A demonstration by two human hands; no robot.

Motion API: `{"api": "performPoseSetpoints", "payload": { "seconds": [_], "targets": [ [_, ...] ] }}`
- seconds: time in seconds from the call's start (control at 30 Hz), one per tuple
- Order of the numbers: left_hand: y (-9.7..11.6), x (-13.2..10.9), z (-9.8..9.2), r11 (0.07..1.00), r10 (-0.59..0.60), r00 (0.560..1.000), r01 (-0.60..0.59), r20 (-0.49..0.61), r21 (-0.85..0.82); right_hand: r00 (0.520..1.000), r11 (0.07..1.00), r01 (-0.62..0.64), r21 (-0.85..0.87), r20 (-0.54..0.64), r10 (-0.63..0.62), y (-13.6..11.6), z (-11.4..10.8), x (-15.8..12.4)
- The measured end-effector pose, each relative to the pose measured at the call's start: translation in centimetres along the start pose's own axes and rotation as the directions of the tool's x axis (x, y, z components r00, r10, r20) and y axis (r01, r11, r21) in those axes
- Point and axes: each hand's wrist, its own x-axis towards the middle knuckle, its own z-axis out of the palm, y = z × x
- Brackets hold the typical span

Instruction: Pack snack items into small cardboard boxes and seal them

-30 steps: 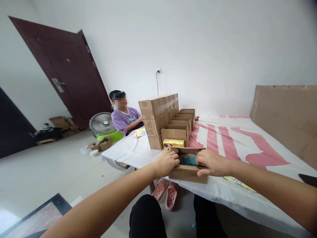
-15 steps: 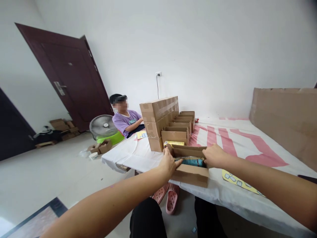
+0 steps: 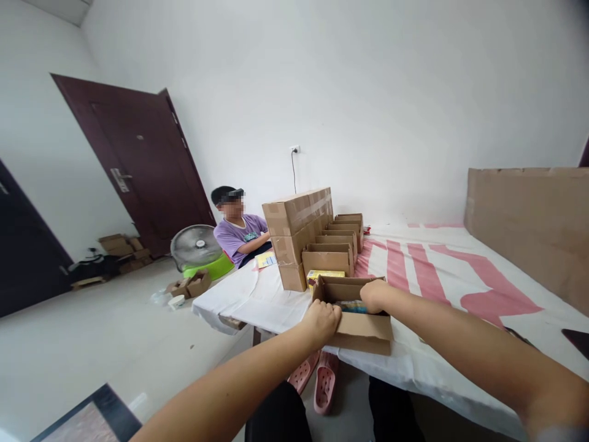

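Observation:
An open cardboard box stands at the near edge of the table, its long side facing me. Inside lies a blue packaged item, partly covered by my hands and the walls. My left hand is closed over the near wall at the left end, fingers curled over the rim. My right hand reaches down into the right part of the box, against the blue item. Its fingers are curled and their tips are hidden, so what they hold cannot be made out. A yellow box sits just behind.
Taped cartons are stacked behind on the left, beside a row of open boxes. A person sits beyond the table, near a fan. A large cardboard panel stands at the right. Pink clogs lie below the table.
My left hand has gone from a finger pointing over the blue item to a closed grip on the near wall. My right hand has moved left from the end wall, into the box.

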Motion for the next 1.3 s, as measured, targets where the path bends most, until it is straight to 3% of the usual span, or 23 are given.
{"api": "performPoseSetpoints", "payload": {
  "seconds": [0.3,0.53,0.67,0.8,0.97,1.03,1.1,1.17,1.23,1.3],
  "targets": [
    [0.4,-0.3,0.3,0.999,-0.034,0.999,0.032,-0.037,-0.039,0.999,0.999,-0.044,-0.03,-0.028,0.043,-0.5,0.6,-0.7],
    [-1.0,-0.1,0.4,0.998,-0.012,0.998,0.008,-0.054,-0.069,0.977,0.999,0.003,0.05,-0.214,0.008,0.7,-0.7,-2.2],
    [-2.2,0.1,0.4,0.997,-0.012,0.999,0.009,-0.052,-0.075,0.918,0.987,-0.023,0.157,-0.389,0.084,2.8,-2.3,-3.1],
    [-3.0,0.1,0.9,0.997,-0.032,0.999,0.03,-0.022,-0.076,0.83,0.95,-0.093,0.299,-0.503,0.24,5.6,-4.2,-3.9],
    [-4.7,0.5,1.5,0.991,-0.101,0.992,0.107,0.076,-0.082,0.708,0.862,-0.166,0.479,-0.551,0.442,9.4,-6.0,-3.7],
    [-6.1,1.3,0.7,0.969,-0.093,0.981,0.129,0.173,-0.212,0.681,0.835,-0.167,0.524,-0.55,0.482,10.5,-6.6,-3.2],
    [-7.7,2.8,-0.7,0.864,-0.136,0.972,0.212,0.193,-0.458,0.668,0.812,-0.163,0.561,-0.543,0.509,11.0,-7.1,-2.5],
    [-9.1,4.9,-2.5,0.648,-0.335,0.941,0.263,0.042,-0.715,0.663,0.789,-0.15,0.595,-0.532,0.527,11.2,-7.5,-1.8],
    [-10.0,7.2,-4.0,0.396,-0.518,0.845,0.102,-0.131,-0.913,0.661,0.764,-0.122,0.633,-0.523,0.539,11.2,-7.7,-1.1],
    [-10.5,9.4,-4.8,0.197,-0.563,0.806,-0.085,-0.184,-0.977,0.668,0.728,-0.08,0.681,-0.505,0.546,11.1,-7.8,-0.3]
  ]
}}
